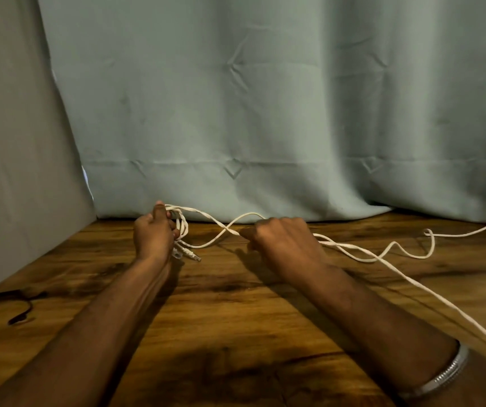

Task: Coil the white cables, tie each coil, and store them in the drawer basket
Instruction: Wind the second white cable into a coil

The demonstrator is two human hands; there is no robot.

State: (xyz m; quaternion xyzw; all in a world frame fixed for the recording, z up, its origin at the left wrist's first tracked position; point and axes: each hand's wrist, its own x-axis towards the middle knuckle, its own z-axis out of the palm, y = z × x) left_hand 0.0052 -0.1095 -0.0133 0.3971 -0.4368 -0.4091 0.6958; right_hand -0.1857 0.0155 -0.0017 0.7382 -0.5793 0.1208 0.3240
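Observation:
My left hand (153,233) grips a small bundle of white cable loops (183,227) above the wooden table, with the connector ends (187,254) hanging just below the fist. From the bundle the white cable (350,248) runs right in crossing strands. My right hand (280,236) holds those strands with curled fingers, about a hand's width from the left hand. Beyond it the cable trails in loose waves toward the right edge and down to the lower right corner. No drawer basket is in view.
The wooden table (236,318) ends at a pale green curtain (265,113) at the back and a grey panel (15,171) on the left. A black cable (18,306) lies at the left edge. A silver bangle (438,377) sits on my right forearm.

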